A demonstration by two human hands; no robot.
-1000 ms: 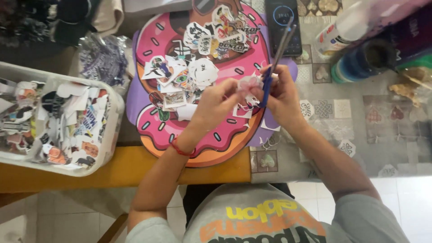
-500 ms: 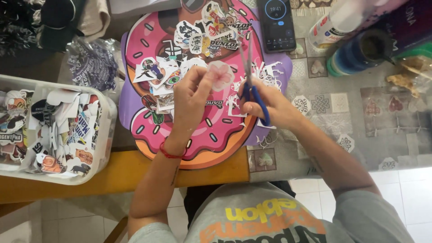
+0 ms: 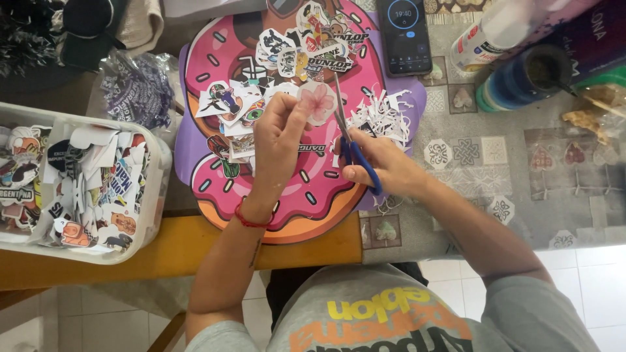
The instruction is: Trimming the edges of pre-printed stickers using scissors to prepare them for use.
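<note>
Head view: a person sat at a table, both hands raised over a doughnut-shaped board (image 3: 215, 98) in pink and purple.
Left hand: the left hand (image 3: 277, 140) had thumb and fingers closed on the edge of a small pink flower sticker (image 3: 317, 102), held just above the board.
Right hand: the right hand (image 3: 381, 168) had fingers curled through the blue handles of the scissors (image 3: 349, 137), blades pointing up beside the sticker's right edge.
Blades: too thin in view to tell whether they were parted or closed.
Around: cut stickers (image 3: 313, 39) lay at the board's top, white paper trimmings (image 3: 381, 117) to the right, a phone (image 3: 405, 36) beyond, and a white tub (image 3: 160, 169) of stickers at the left.
Doing it well: judging from this, short snips close to the printed outline would suit, turning the sticker with the left fingers rather than twisting the scissors, and keeping fingertips away from the blade line.
</note>
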